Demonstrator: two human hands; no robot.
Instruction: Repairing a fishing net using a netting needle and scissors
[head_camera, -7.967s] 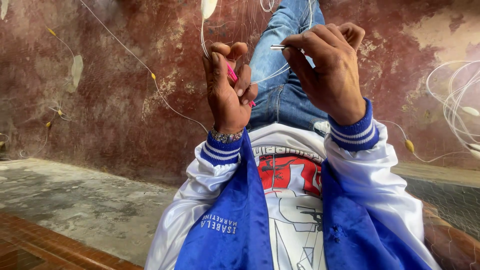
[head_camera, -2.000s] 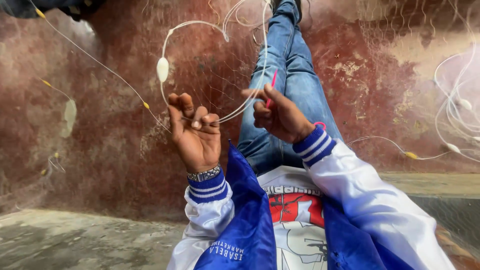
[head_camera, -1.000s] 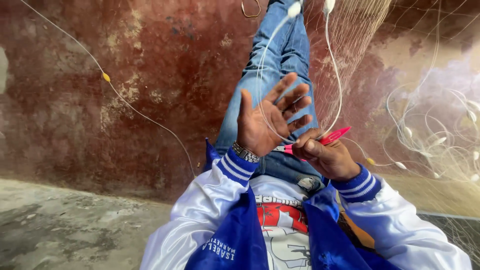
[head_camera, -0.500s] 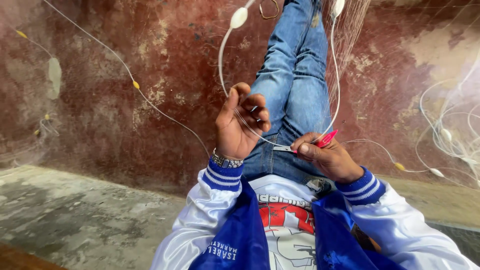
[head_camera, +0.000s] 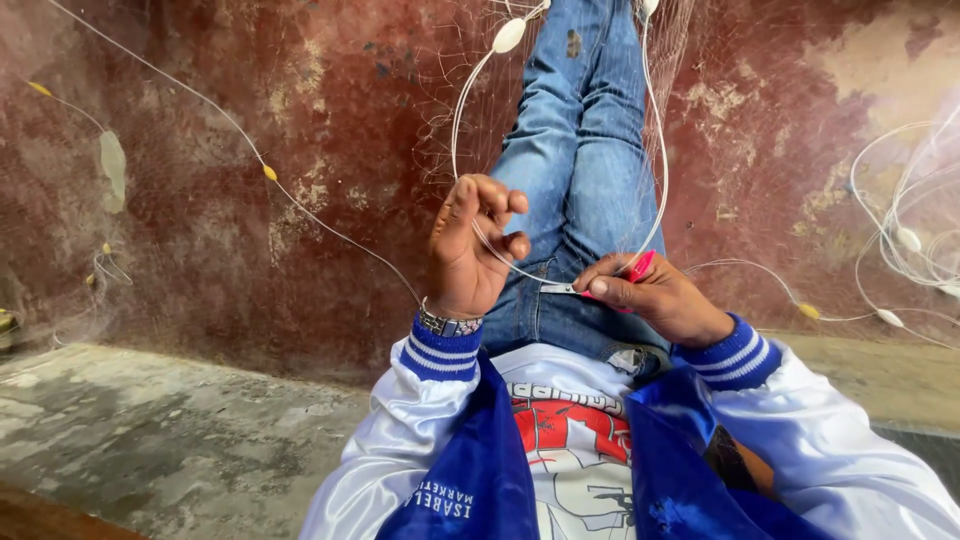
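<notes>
With the left hand (head_camera: 470, 250) curled, its fingers pinching the thin white cord of the fishing net (head_camera: 478, 232) over the lap, and the right hand (head_camera: 655, 300) gripping a pink-handled small blade (head_camera: 625, 275), a slip could likely nick that taut cord.

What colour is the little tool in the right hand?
Bright pink, with a metal tip; the tool shows in the head view, gripped by the right hand.

left hand (head_camera: 470, 250) left of right hand (head_camera: 655, 295) | cord (head_camera: 505, 265) between them | legs (head_camera: 585, 160) behind
</notes>
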